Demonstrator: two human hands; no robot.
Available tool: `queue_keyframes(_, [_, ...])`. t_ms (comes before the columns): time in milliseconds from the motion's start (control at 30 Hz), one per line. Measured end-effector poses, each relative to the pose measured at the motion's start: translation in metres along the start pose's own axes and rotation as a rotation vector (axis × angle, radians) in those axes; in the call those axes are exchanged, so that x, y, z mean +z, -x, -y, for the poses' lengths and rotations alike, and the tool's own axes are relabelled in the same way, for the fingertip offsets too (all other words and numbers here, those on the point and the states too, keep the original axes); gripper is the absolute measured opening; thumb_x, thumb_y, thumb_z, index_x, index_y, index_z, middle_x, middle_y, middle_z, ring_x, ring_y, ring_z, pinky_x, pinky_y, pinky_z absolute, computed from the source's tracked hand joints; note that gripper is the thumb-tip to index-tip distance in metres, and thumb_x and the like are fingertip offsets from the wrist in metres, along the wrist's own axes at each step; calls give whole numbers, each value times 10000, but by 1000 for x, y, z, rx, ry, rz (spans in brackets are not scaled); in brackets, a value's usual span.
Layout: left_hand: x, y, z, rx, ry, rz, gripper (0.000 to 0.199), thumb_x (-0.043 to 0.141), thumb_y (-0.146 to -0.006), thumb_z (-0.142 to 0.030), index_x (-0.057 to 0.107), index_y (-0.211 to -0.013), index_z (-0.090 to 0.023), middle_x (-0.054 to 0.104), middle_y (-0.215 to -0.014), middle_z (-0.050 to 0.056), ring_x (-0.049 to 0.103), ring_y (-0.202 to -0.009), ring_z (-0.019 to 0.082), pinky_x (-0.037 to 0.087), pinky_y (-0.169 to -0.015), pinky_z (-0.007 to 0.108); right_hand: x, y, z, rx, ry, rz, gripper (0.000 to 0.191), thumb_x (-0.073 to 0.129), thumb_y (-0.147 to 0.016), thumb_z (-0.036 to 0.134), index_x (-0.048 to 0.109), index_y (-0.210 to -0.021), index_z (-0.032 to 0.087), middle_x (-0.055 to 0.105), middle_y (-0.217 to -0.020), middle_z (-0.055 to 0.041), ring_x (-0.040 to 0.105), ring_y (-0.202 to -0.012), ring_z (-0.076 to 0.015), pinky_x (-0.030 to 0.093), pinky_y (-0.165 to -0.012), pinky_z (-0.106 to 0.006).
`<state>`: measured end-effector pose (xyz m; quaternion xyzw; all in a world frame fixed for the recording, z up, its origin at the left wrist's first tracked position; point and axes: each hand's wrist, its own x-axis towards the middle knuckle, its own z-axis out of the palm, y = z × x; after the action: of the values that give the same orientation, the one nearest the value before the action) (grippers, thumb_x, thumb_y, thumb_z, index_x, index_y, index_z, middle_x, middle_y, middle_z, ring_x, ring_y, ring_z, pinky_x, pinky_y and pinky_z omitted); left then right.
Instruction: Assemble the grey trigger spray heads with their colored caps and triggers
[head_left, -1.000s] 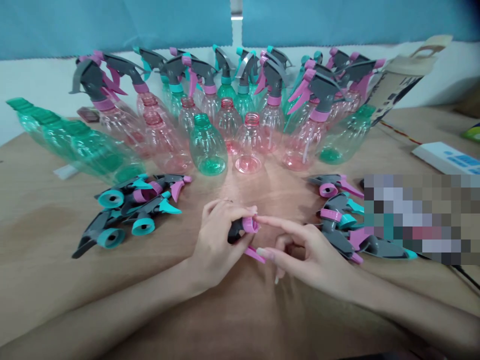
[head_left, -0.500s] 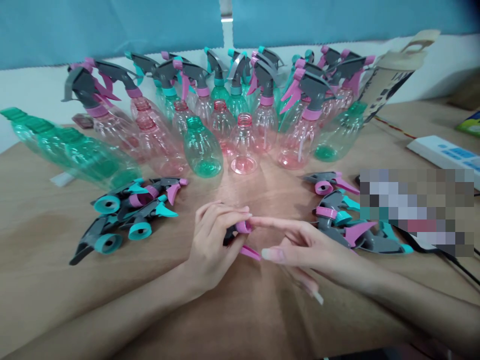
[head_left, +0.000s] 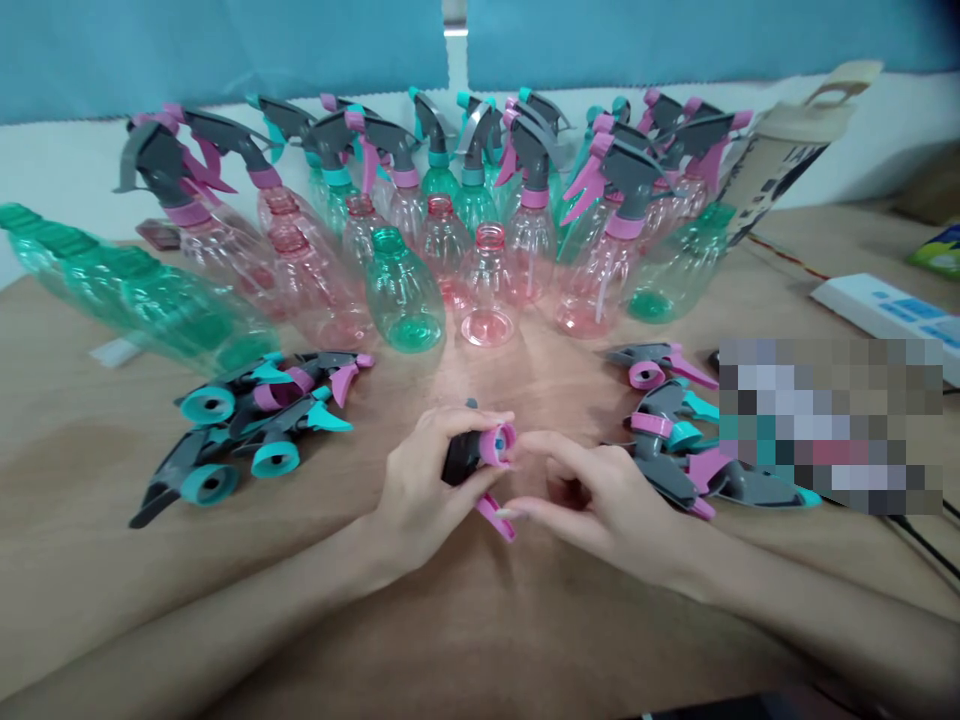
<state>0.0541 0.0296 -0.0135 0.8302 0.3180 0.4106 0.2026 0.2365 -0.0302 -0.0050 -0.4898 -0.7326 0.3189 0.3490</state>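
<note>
My left hand (head_left: 420,490) is wrapped round a grey and pink trigger sprayer head (head_left: 498,445). The ring-shaped pink collar faces right, with something small and blue inside it. Below the fingers the pink trigger sticks out, while much of the grey body is hidden. Close on the right, my right hand (head_left: 626,500) has its thumb and index finger spread, the index tip beside the collar and the thumb tip by the trigger. Whether either tip touches is unclear; nothing shows in this hand.
Loose sprayer heads lie in a left pile (head_left: 277,458) and a right pile (head_left: 667,475). Behind stand several pink and green bottles, some open-topped like this green bottle (head_left: 405,290), others fitted with sprayers. A tall tumbler (head_left: 787,150) and a white power strip (head_left: 892,315) are at right.
The sprayer head has turned so its collar opening shows more. My right hand's fingers have curled in, and its thumb has come nearer the trigger.
</note>
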Motion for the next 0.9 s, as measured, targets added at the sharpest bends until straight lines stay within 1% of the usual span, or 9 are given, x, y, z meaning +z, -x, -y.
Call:
queue_keyframes(133, [0,0,1,-90,79,-14,322,680,-763,-187,525,-1044,-224,688,-1003,35,660,-940,192,543,-811,330,1,-1,2,19,-52,56,496,608,-806,435,497,-1258,264,446,-524,102,398,-447,-63,336,-477,-181])
queue_keyframes(233, [0,-1,0,-89,98,-19,307,672,-772,-189,521,-1039,-213,689,-1011,37,667,-939,185,554,-803,304,2,2,5,17,-68,103,586,607,-808,430,419,-1339,271,461,-522,108,378,-432,-62,324,-463,-185])
queue_keyframes(367, [0,-3,-2,-65,49,-24,313,682,-762,-186,525,-1031,-214,692,-995,27,674,-910,175,559,-777,282,3,4,5,33,-20,106,575,590,-810,467,429,-1319,255,460,-532,106,392,-444,-65,324,-466,-189])
queue_keyframes(433, [0,-3,-2,-49,28,-31,318,692,-750,-183,531,-1023,-213,693,-980,27,670,-910,177,555,-783,287,2,4,2,-15,33,73,576,587,-803,489,447,-1294,224,442,-535,102,398,-449,-68,325,-469,-194])
queue_keyframes(533, [0,-3,-2,-42,36,-31,342,709,-725,-161,539,-1018,-214,690,-959,25,674,-885,176,563,-760,282,-1,0,-4,-140,164,10,566,591,-776,535,524,-1202,169,421,-529,92,405,-451,-73,330,-478,-206])
queue_keyframes(600, [0,-2,-2,-49,75,-12,376,716,-710,-137,538,-1030,-220,687,-953,19,684,-845,169,575,-717,263,-4,-3,-7,-205,228,3,559,587,-762,556,559,-1155,159,464,-546,74,425,-466,-79,344,-489,-211])
queue_keyframes(667, [0,-2,-2,-65,139,17,397,713,-707,-116,533,-1045,-224,683,-967,19,691,-829,166,584,-702,257,-8,-5,-10,-250,240,14,549,579,-764,557,566,-1149,165,519,-575,56,447,-489,-85,361,-507,-210])
queue_keyframes(767, [0,-2,-1,-114,264,72,385,703,-722,-122,516,-1044,-220,683,-1009,36,691,-870,182,590,-751,287,-10,-7,-12,-282,220,32,544,566,-778,545,549,-1185,185,538,-581,53,463,-508,-89,374,-524,-204])
queue_keyframes(900, [1,-3,2,-209,328,84,384,718,-717,-146,499,-1025,-216,691,-1014,45,680,-925,197,586,-790,301,-8,-5,-14,-242,204,45,546,562,-791,529,518,-1230,207,529,-595,55,461,-518,-88,374,-523,-197])
